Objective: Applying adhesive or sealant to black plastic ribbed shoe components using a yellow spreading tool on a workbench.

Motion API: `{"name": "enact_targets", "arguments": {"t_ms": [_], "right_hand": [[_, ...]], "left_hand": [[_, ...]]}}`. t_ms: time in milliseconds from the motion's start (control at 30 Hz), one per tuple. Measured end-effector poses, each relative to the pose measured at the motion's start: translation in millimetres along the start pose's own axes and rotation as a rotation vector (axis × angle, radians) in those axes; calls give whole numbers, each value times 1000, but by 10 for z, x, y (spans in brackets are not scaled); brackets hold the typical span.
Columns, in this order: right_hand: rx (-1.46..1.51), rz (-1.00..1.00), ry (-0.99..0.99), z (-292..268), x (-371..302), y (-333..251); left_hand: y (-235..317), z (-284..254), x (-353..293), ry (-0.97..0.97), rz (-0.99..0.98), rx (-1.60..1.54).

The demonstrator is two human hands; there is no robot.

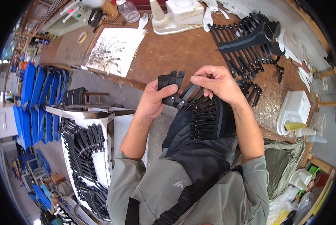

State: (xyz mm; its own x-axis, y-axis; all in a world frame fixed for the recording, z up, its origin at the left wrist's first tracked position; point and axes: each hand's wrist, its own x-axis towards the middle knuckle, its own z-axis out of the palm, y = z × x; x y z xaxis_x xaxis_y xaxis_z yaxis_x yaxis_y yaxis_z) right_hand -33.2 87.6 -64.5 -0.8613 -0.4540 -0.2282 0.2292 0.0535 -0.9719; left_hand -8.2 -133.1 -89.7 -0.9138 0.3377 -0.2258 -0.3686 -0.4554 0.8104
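Observation:
In front of my body I hold a black slatted strap piece (pixel 204 122) made of several narrow strips joined along bands, with small metal studs. My left hand (pixel 152 99) is closed on its left end, the thumb pressing flat on the wide black straps there. Between the thumb and fingers of my right hand (pixel 222 85) is one narrow black strap (pixel 190 91), pinched near its upper end. The rest of the piece hangs down over my dark apron (pixel 198 155). Part of the strips is hidden behind my right hand.
Similar black slatted pieces (pixel 243 45) lie heaped on the brown bench (pixel 171 50), beside a white glue pot (pixel 293 110). A stained white sheet (pixel 115 48) and a glass jar (pixel 128 11) sit farther left. More strap pieces fill a white tray (pixel 105 165); blue bins (pixel 29 84) stand beyond.

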Motion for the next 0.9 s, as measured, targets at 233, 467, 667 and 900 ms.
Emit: {"name": "enact_targets", "arguments": {"t_ms": [233, 467, 667, 900], "right_hand": [[-228, -115, 178, 203, 21, 79], [-454, -407, 191, 237, 14, 121], [-133, -39, 137, 207, -85, -70], [81, -122, 155, 84, -62, 52]], "left_hand": [[-72, -85, 191, 348, 637, 793], [408, 267, 192, -431, -131, 475], [444, 192, 377, -503, -189, 914], [303, 187, 318, -281, -250, 728]]}}
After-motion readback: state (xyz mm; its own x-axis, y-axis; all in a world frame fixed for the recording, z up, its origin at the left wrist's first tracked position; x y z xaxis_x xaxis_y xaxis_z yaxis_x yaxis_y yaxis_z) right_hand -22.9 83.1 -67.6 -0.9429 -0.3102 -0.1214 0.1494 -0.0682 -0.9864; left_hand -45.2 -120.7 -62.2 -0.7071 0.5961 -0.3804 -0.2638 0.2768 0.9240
